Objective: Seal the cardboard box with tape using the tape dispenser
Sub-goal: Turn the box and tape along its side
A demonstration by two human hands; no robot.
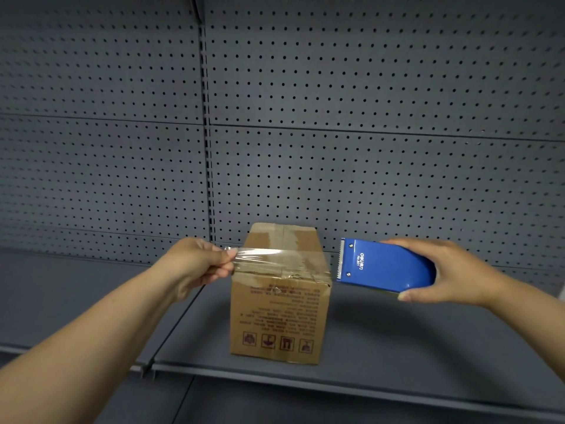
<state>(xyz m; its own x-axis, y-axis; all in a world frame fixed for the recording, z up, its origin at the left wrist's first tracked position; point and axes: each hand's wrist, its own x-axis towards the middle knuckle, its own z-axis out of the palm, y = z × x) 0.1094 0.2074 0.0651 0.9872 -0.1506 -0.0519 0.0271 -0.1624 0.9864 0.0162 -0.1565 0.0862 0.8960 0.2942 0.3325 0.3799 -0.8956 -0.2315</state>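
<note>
This looks like a shop or stockroom fitted with retail shelving. A dark grey perforated back panel (pixel 367 102) fills the upper frame, split by a slotted upright (pixel 208 148), and a grey metal shelf (pixel 397 347) runs across the lower frame.

A dark grey pegboard wall (pixel 367 102) rises behind a grey metal shelf (pixel 397 341)

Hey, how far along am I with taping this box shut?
Done: the cardboard box flaps are closed, with older tape across the top. In hand: your left hand pinches a clear tape strip stretched over the box; your right hand holds the blue tape dispenser. Left: press the strip down and cut it.
</note>
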